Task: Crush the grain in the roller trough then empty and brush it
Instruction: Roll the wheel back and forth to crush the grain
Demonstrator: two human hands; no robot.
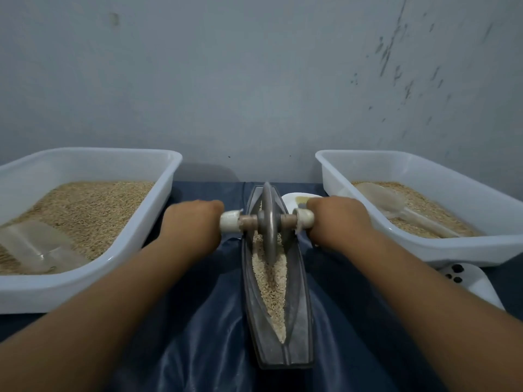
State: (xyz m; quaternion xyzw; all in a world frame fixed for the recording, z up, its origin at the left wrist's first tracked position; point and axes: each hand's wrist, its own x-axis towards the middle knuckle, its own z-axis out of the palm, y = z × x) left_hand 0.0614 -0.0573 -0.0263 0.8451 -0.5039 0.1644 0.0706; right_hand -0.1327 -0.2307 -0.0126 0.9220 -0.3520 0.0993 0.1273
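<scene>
dark blue glossy cloth (215, 321) under a scuffed grey wall; grain crushing under way.

long grey boat-shaped metal trough (278, 329) lies lengthwise away from the person, centred between two white plastic tubs, likely so both arms push evenly. pale crushed grain (271, 281) lines its groove. grey metal disc roller (268, 222) stands upright on edge in the groove, toward the far end, wooden axle crosswise. left hand (195, 222) curls round the white-wrapped left handle (230, 222); right hand (338, 219) curls round the white-wrapped right handle (305, 217); both fists closed tight. left tub (85, 292) holds tan grain with a clear plastic scoop (36, 244); right tub (458, 250) holds grain and a translucent spoon (393, 206), within reach for refilling and emptying. white object with pale bristles (297, 199), perhaps the brush, waits behind the right hand. no readable writing or brand anywhere.
</scene>
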